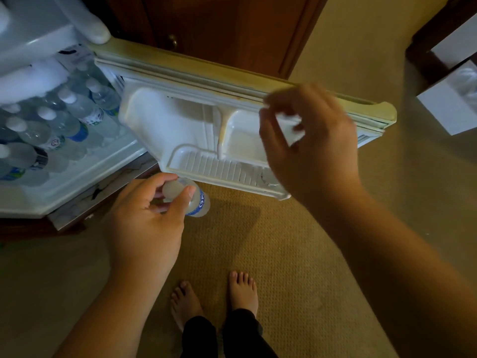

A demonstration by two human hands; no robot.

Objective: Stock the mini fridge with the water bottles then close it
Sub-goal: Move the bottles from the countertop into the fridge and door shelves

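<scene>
The mini fridge (pixel 77 182) stands open at the left, and several water bottles (pixel 64 120) with white caps lie stacked inside. Its door (pixel 206 81) swings out to the right, with white inner shelves (pixel 214 166). My left hand (pixel 144 220) grips a clear water bottle with a blue label (pixel 198 202) by its cap end, just below the door's bottom shelf. My right hand (pixel 309 143) hovers blurred in front of the door's right side, fingers loosely curled, holding nothing that I can make out.
A dark wooden cabinet door (pixel 219 27) with a brass knob stands behind the fridge door. Tan carpet (pixel 284 254) covers the floor, and my bare feet (pixel 214 298) are at the bottom. White boxes (pixel 449 104) sit at the far right.
</scene>
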